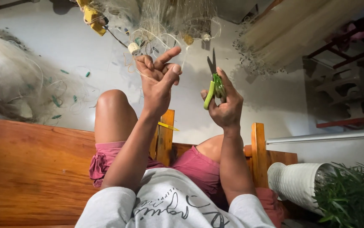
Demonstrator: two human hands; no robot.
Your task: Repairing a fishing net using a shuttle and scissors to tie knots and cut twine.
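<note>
Scissors [214, 82], green handles, are gripped in right hand [224, 105], blades pointing up in pic, long axis approx. vertical. Line [156, 38] from net [165, 17] is pinched by left hand [158, 80].

**Colours everywhere in this shot**

The scissors [214, 89] have bright lime-green handles and dark grey blades. The net [165, 21] is pale, see-through cream, dotted with little teal-green bits, plus yellow floats [92, 19] and one off-white float [133, 47]. The shorts [199, 166] are a dusty pink-red, the shirt [169, 202] light grey with black cursive print. The bench [29, 169] is warm orange-brown wood with visible grain. A thin yellow stick [168, 126] lies by the bench post. The floor [275, 105] is plain whitish grey. The pot [296, 181] is white and ribbed, holding a dark green plant [355, 194]. The rack [359, 76] is red.
</note>
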